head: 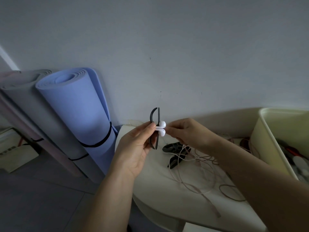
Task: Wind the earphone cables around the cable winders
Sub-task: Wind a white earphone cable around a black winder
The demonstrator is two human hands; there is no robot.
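Left grip [133,148] pinches the black cable winder [158,114] upright above the surface [158,190], right grip [185,133] pinching the white earbuds [161,128] against its middle; anchoring step, so the slack cable [184,158] probably needs wrapping next.

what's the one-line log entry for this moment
left hand: holds black winder upright | right hand: pinches white earbuds against winder | cable: loose on table | wraps: none visible
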